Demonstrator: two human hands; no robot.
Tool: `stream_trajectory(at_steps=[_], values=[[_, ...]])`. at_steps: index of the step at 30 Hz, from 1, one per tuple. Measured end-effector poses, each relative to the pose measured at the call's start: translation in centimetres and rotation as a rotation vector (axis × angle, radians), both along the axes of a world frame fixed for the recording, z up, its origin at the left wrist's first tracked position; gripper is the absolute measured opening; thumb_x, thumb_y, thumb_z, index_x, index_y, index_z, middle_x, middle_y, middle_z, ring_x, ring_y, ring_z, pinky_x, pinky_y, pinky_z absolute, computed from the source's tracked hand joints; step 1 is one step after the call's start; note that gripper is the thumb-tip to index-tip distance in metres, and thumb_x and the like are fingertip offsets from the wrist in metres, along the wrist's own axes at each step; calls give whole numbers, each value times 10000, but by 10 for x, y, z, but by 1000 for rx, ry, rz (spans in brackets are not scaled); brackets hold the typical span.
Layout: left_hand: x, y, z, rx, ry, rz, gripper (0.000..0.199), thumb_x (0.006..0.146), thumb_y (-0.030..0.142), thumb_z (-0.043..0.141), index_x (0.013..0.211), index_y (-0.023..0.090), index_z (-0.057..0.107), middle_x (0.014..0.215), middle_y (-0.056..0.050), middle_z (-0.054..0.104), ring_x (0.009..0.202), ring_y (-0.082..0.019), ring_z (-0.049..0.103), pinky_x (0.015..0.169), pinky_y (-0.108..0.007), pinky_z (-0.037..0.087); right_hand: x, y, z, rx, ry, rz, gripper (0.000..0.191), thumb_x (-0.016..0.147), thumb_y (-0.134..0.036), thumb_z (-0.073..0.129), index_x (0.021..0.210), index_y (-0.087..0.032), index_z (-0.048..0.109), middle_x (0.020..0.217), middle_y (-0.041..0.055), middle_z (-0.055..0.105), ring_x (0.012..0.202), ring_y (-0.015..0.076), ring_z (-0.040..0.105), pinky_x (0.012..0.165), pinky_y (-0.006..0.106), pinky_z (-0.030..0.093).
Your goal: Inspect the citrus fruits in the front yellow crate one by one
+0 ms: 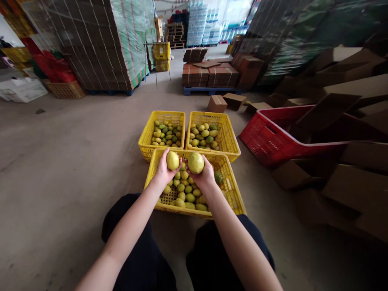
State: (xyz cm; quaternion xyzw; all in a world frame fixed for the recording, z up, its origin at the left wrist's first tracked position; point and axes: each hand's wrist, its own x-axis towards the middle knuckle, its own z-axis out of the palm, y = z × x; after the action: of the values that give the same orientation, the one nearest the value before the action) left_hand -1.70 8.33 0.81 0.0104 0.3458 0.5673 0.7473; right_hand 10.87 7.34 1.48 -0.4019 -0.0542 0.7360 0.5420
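My left hand (pixel 165 170) is closed round a yellow-green, roundish fruit (pixel 172 161). A second such fruit (pixel 195 163), slightly larger, sits in the grip of my right hand (pixel 207 174). Both are held side by side, apart from each other, above the near yellow crate (pixel 235 198). Loose yellow and green fruits (pixel 190 197) lie in that crate, partly hidden by my hands and forearms. Behind it stand two more yellow crates, a left one (pixel 145 139) and a right one (pixel 232 137), each with many similar fruits inside. The exact kind of fruit cannot be made out.
A large red crate (pixel 266 141) with cardboard in it stands to the right, among a heap of open cartons (pixel 357 182). Flattened cardboard stacks (pixel 222 76) rest on a blue pallet (pixel 200 91) ahead. Wrapped tall pallet loads (pixel 91 44) flank the concrete floor.
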Motion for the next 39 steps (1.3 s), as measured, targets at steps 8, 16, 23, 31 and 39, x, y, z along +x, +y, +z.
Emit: stream_trajectory(at_steps=[8, 16, 23, 31, 39], values=[[0, 1, -5, -39, -53, 9, 227, 883, 316, 450, 874, 125, 571, 724, -69, 636, 648, -141, 631, 562, -229, 561, -3, -4, 1, 24, -85, 7, 153, 793, -346, 575, 743, -201, 569, 530, -26, 607, 427, 138, 564, 377, 232, 460], [2, 0, 0, -88, 53, 197, 156, 762, 300, 659, 820, 194, 561, 706, 1, 602, 600, -118, 611, 593, -245, 569, -3, -1, -2, -155, -114, -32, 204, 829, -369, 527, 717, -199, 547, 507, -21, 597, 446, 133, 558, 421, 236, 483], [-1, 3, -9, -95, -99, 40, 285, 909, 272, 372, 896, 96, 597, 709, -85, 638, 625, -154, 631, 528, -249, 554, 0, 0, -10, -195, -24, -20, 190, 805, -372, 505, 720, -206, 541, 540, -3, 592, 504, 159, 577, 454, 266, 491], [1, -1, 0, -90, 33, 112, 179, 767, 331, 641, 791, 167, 571, 672, -14, 599, 605, -124, 598, 542, -225, 543, -3, -1, -9, -197, -95, -125, 137, 788, -333, 533, 726, -210, 525, 542, -27, 578, 493, 142, 552, 485, 268, 496], [1, 1, -8, -40, -43, -2, 246, 856, 288, 423, 845, 112, 594, 699, -74, 631, 611, -155, 624, 527, -245, 534, -1, -1, -8, -240, 7, -19, 186, 814, -345, 449, 757, -198, 548, 566, 6, 592, 512, 160, 568, 458, 271, 485]])
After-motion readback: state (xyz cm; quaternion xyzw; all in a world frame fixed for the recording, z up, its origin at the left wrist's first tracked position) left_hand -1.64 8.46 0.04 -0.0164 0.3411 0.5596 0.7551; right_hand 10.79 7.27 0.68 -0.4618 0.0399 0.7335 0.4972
